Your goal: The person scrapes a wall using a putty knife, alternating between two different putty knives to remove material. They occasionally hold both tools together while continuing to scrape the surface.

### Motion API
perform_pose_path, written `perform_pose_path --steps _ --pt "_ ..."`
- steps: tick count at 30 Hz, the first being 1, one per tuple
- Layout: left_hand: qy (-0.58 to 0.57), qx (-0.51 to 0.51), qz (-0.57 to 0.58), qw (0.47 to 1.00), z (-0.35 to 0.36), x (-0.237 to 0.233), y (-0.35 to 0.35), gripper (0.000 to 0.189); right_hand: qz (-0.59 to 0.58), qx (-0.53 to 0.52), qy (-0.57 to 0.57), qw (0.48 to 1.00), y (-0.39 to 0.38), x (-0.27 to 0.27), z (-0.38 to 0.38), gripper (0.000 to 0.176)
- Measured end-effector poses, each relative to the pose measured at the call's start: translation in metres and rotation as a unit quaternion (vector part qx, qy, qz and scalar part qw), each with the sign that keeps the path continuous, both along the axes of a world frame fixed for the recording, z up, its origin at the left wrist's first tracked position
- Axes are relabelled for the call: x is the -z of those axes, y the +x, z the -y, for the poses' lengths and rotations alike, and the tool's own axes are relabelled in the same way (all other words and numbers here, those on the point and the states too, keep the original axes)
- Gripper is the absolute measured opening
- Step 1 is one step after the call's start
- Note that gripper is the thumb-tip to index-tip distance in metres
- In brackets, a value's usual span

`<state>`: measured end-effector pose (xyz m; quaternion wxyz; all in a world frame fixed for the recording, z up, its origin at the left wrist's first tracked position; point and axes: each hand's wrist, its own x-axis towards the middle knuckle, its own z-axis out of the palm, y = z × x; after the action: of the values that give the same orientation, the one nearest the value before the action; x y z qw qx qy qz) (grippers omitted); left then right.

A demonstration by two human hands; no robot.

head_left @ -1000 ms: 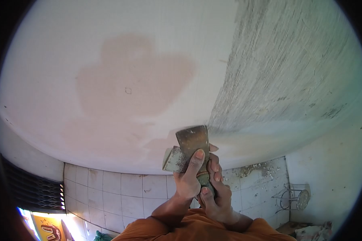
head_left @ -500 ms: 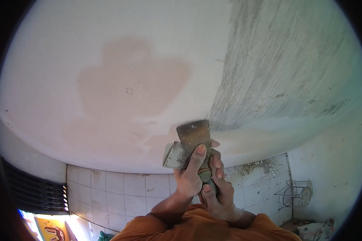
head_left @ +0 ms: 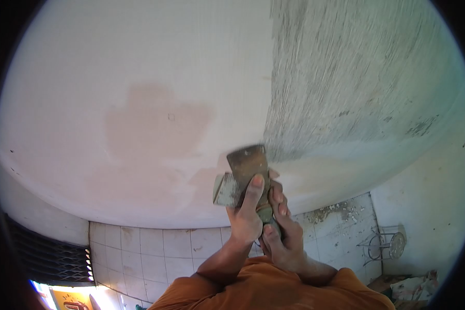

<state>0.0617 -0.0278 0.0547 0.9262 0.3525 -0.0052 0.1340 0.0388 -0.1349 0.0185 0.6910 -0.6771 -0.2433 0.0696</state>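
Scraper (head_left: pixel 248 163) held upright, rusty blade flat against white painted surface (head_left: pixel 113 57); top edge of blade blurred. Gripped two-handed.

Left hand (head_left: pixel 245 219) closed round lower blade and neck of scraper, index finger (head_left: pixel 254 188) stretched straight up the blade face. Small flat metal piece (head_left: pixel 225 190) pinned under same hand, sticking out just left of scraper, tilted; cannot tell whether separate tool or part of scraper.

Right hand (head_left: pixel 285 243) directly below scraper blade, fingers wrapped tight round handle (head_left: pixel 266 209), thumb pointing up beside left hand. Both hands touching each other. Orange sleeves (head_left: pixel 253 289) well below scraper.

Pinkish-tan stain (head_left: pixel 150 124) up and left of scraper, reaching to blade's left edge. Scraped grey patch (head_left: pixel 356 72) with streaked marks up and right of scraper, its lower corner meeting blade tip.

White tiles (head_left: pixel 155 253) below and left of scraper. Loose flakes of debris (head_left: pixel 333 212) on tiles to right of scraper. Wire stool (head_left: pixel 385 245) further right. Dark grille (head_left: pixel 46 248) far lower left.
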Motion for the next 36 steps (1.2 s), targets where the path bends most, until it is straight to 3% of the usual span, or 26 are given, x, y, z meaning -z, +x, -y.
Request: perform_pose_path --steps 4,6,10,14,16,19,22,26,28,33,36 --pt "0.014 0.003 0.02 1.0 -0.003 -0.008 0.001 0.029 -0.068 -0.017 0.015 0.997 0.0 -0.014 -0.001 0.029" --pt "0.019 0.001 0.016 1.0 -0.004 -0.028 0.004 0.029 -0.047 -0.012 0.015 0.999 0.004 -0.015 -0.006 0.029" --pt "0.014 0.002 -0.006 1.0 -0.003 -0.009 -0.002 0.03 -0.076 -0.016 -0.001 0.997 -0.003 -0.012 0.0 0.027" --pt "0.019 0.017 -0.002 1.0 -0.006 -0.034 0.001 0.031 -0.056 -0.033 -0.004 0.998 0.0 -0.027 0.0 0.026" --pt "0.014 0.011 -0.019 1.0 -0.003 -0.022 -0.002 0.031 -0.038 -0.02 -0.002 0.999 0.002 -0.029 -0.003 0.026" --pt "0.018 0.002 -0.015 1.0 0.0 -0.013 -0.001 0.031 -0.107 -0.034 0.021 0.993 -0.003 -0.017 0.002 0.029" --pt "0.002 -0.007 -0.009 1.0 0.001 -0.034 0.0 0.03 -0.072 -0.054 0.023 0.996 0.005 -0.03 0.003 0.033" --pt "0.019 -0.024 -0.002 1.0 0.004 -0.015 0.0 0.032 -0.064 -0.064 -0.003 0.996 0.007 -0.023 0.009 0.035" --pt "0.015 -0.019 0.001 1.0 0.003 -0.032 0.0 0.031 -0.058 -0.081 0.012 0.995 0.009 -0.034 0.008 0.036" --pt "0.001 -0.036 -0.006 0.999 0.007 -0.043 0.001 0.031 -0.096 -0.118 -0.014 0.988 0.012 -0.05 0.015 0.038" --pt "-0.004 -0.042 -0.024 0.999 0.006 -0.05 -0.005 0.031 -0.136 -0.136 0.027 0.981 0.004 -0.048 0.015 0.04"
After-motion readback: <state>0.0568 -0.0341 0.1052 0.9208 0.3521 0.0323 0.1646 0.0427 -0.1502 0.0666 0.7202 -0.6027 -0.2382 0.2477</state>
